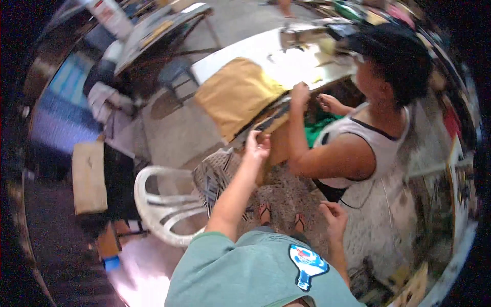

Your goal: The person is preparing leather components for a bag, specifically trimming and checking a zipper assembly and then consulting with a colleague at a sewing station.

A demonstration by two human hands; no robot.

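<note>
My left hand (258, 145) is stretched forward at the near corner of the table, its fingers loosely bent and apart, with nothing visible in it. Just beyond its fingertips is the dark edge strip (269, 121) of a tan fabric piece (238, 94), which lies over the table's near edge and hangs down. I cannot tell whether the hand touches it. My right hand (335, 217) hangs low on the right, away from the table, its fingers slightly bent and apart, with nothing visible in it.
A person (353, 138) in a white sleeveless top sits at the white table (225, 59), hands near a brightly lit machine. A white plastic chair (148, 199) with patterned cloth (217, 174) over it stands at my left. A dark stool (179, 74) is beyond the fabric.
</note>
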